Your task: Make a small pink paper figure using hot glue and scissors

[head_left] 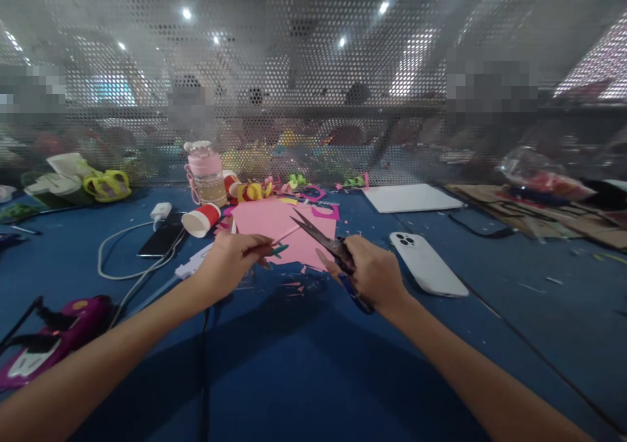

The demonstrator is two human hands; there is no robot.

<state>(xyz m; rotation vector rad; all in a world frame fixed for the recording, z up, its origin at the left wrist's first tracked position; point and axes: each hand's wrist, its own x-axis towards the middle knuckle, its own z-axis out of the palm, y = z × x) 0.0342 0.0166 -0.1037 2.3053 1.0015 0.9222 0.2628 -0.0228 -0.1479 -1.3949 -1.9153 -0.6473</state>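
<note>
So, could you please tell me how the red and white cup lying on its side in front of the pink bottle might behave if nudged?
The cup would probably roll, since its rounded side rests on the blue table. It looks like thin paper, so it is likely light and might dent if squeezed.

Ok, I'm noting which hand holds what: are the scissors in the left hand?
No, the right hand holds the scissors, while the left hand pinches a thin pink strip.
</note>
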